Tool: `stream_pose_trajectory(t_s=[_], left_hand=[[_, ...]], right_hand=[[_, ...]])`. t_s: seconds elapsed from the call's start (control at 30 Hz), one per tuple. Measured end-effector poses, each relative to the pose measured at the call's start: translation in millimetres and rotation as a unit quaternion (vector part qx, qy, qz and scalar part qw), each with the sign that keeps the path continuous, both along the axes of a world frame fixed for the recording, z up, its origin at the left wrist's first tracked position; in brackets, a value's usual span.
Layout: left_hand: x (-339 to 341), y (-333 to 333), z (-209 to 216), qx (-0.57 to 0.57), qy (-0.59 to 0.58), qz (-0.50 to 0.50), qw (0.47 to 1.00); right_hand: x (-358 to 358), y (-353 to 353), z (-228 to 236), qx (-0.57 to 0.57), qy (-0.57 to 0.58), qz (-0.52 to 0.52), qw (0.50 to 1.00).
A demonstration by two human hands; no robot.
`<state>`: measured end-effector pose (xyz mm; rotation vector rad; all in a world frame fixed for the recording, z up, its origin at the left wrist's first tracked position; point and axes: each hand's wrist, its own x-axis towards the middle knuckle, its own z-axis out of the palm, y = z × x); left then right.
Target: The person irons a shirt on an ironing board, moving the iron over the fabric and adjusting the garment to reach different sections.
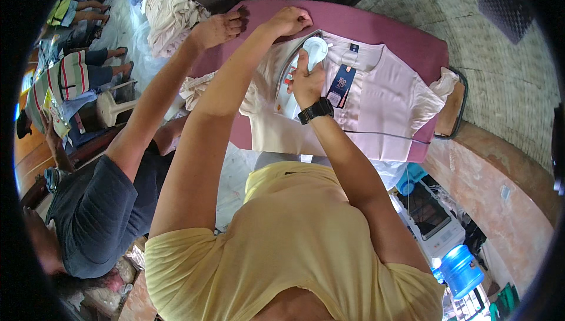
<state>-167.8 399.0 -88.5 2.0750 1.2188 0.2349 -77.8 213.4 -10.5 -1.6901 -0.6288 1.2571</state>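
A pale pink shirt [385,103] lies spread on a maroon-covered ironing board [406,32], its collar toward the far edge. My right hand [308,82], with a black watch on the wrist, is wrapped round the handle of a white clothes iron [316,49]. The iron rests over the left part of the shirt front. Beside it a dark blue hang tag [340,85] lies on the shirt. Beyond the iron, near the shirt's shoulder, my left hand [291,22] is closed with its fingers curled; what they hold, if anything, is hidden.
At my left a person in a dark shirt [97,221] reaches a hand [219,30] to the board's left end. Cream garments [168,15] are heaped beyond. A dark cord [382,136] crosses the shirt. A blue water jug [461,271] stands lower right; other people sit far left.
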Motion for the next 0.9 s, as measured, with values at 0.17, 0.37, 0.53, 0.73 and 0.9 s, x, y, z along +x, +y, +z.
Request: stream_pose_trajectory(t_s=[0.17,0.37,0.53,0.73,0.9], left_hand=[[-7.5,-4.9,-7.8,-0.032,-0.070,0.028,0.997],[-60.9,-46.4,11.1,0.116,-0.004,-0.039,0.992],[-95.7,-103.3,15.2,0.116,0.018,0.138,0.983],[-85.1,-112.9,29.2,0.094,-0.022,0.208,0.973],[-92.1,-114.3,8.8,0.157,-0.070,0.198,0.965]], right_hand=[[-3.0,-14.6,1.6,0.015,0.028,0.021,0.999],[6.5,2.9,1.8,-0.025,0.021,0.037,0.999],[-9.1,-53.1,-10.3,0.012,-0.030,0.126,0.992],[-9.4,-24.4,-26.6,-0.007,-0.156,0.160,0.975],[-18.7,-28.9,-34.9,0.087,-0.171,0.125,0.973]])
